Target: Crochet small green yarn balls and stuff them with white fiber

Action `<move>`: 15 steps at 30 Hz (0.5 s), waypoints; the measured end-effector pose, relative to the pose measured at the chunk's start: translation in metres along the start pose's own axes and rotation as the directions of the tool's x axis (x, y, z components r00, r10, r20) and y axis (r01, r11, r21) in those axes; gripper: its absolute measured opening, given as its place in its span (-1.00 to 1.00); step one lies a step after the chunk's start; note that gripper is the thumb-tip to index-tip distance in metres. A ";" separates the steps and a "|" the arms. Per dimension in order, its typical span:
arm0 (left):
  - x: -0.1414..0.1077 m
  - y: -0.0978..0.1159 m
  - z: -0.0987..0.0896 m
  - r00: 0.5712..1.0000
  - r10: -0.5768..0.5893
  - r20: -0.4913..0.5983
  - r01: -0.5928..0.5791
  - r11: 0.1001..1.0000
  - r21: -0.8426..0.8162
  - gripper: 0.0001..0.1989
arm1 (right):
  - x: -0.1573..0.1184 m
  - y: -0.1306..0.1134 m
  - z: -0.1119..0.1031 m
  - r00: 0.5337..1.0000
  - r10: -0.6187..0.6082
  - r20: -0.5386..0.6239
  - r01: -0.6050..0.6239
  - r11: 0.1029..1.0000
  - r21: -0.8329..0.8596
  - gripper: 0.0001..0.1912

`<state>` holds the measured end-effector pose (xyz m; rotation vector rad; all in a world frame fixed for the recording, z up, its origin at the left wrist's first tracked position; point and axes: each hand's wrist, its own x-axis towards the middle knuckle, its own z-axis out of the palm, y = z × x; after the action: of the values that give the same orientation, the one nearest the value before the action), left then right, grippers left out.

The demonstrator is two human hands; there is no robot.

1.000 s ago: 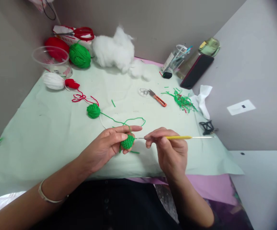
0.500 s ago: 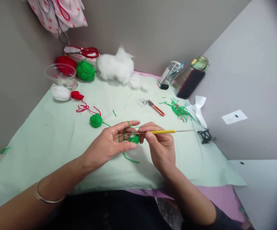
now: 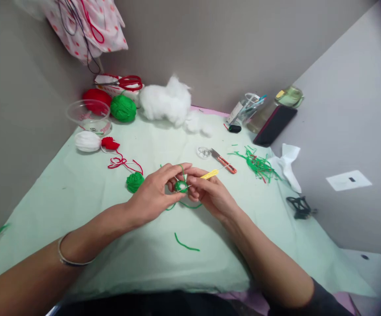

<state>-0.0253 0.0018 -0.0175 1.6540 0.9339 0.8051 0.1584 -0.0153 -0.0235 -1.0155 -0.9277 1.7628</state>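
Observation:
Between the fingers of my left hand [image 3: 152,188] is a small green crocheted piece [image 3: 181,186] with white showing in its middle. Green yarn runs over my left index finger. My right hand [image 3: 210,189] grips a crochet hook [image 3: 209,174] by its yellow handle, and the thin metal shaft reaches across the crocheted piece. Both hands are close together above the cloth, fingertips nearly touching. A small green yarn ball [image 3: 134,181] lies just left of my left hand. Below the hands, a short cut piece of green yarn [image 3: 186,244] lies on the cloth.
White stuffing [image 3: 166,102] sits at the back beside a large green yarn ball [image 3: 123,109], a clear plastic tub [image 3: 90,125] and red scissors [image 3: 130,82]. To the right are thread snips [image 3: 223,160], green yarn scraps [image 3: 259,166], a phone [image 3: 275,126] and a black stand [image 3: 300,207].
My right hand has tilted the hook, its tip now angled down to the left across the crocheted piece, which has turned to show more white. The camera view has shifted slightly.

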 end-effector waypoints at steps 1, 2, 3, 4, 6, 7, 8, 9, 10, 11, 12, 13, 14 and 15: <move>0.001 -0.004 0.000 1.000 -0.014 -0.005 0.014 1.000 0.003 -0.43 | 0.000 0.002 -0.002 1.000 0.022 0.009 -0.022 1.000 0.002 -0.73; 0.002 -0.007 0.000 1.000 -0.024 -0.013 0.024 1.000 0.003 -0.42 | 0.000 0.005 -0.003 0.999 0.040 0.015 -0.040 0.999 0.008 -0.75; 0.003 -0.010 0.000 0.999 -0.033 -0.021 0.033 0.999 0.000 -0.42 | 0.001 0.007 -0.004 0.998 0.053 0.023 -0.054 0.998 0.016 -0.76; 0.004 -0.013 -0.001 0.999 -0.046 -0.022 0.045 0.999 -0.007 -0.44 | 0.001 0.008 -0.004 0.997 0.062 0.034 -0.063 0.998 0.026 -0.76; 0.004 -0.018 -0.003 0.997 -0.081 -0.005 0.081 0.996 -0.049 -0.44 | 0.003 0.011 -0.005 0.996 0.072 0.054 -0.075 0.996 0.054 -0.73; 0.004 -0.020 -0.006 0.994 -0.111 0.024 0.113 0.990 -0.089 -0.44 | 0.004 0.011 -0.006 0.995 0.078 0.059 -0.082 0.994 0.069 -0.70; 0.004 -0.021 -0.008 0.987 -0.146 0.074 0.155 0.977 -0.145 -0.46 | 0.005 0.012 -0.006 0.994 0.085 0.062 -0.090 0.992 0.083 -0.69; 0.005 -0.023 -0.011 0.974 -0.178 0.139 0.205 0.956 -0.209 -0.48 | 0.006 0.011 -0.007 0.994 0.095 0.063 -0.100 0.990 0.095 -0.68; 0.005 -0.024 -0.014 0.957 -0.203 0.208 0.256 0.927 -0.272 -0.51 | 0.007 0.011 -0.008 0.992 0.105 0.066 -0.112 0.988 0.106 -0.69; 0.006 -0.025 -0.017 0.938 -0.215 0.273 0.300 0.896 -0.326 -0.55 | 0.008 0.011 -0.009 0.991 0.116 0.072 -0.124 0.985 0.118 -0.70; 0.006 -0.025 -0.019 0.922 -0.220 0.318 0.333 0.869 -0.365 -0.59 | 0.008 0.011 -0.010 0.989 0.125 0.078 -0.135 0.983 0.128 -0.71; 0.007 -0.026 -0.020 0.913 -0.225 0.341 0.356 0.847 -0.394 -0.61 | 0.009 0.011 -0.010 0.988 0.132 0.082 -0.142 0.980 0.136 -0.72; 0.008 -0.026 -0.020 0.907 -0.235 0.350 0.376 0.827 -0.417 -0.64 | 0.009 0.011 -0.010 0.987 0.138 0.081 -0.148 0.979 0.140 -0.72; 0.009 -0.026 -0.020 0.903 -0.250 0.349 0.394 0.806 -0.442 -0.65 | 0.009 0.011 -0.009 0.987 0.143 0.075 -0.152 0.978 0.140 -0.73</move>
<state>-0.0430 0.0227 -0.0376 1.0681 0.7042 0.5041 0.1609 -0.0092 -0.0390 -0.9584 -0.7661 1.9669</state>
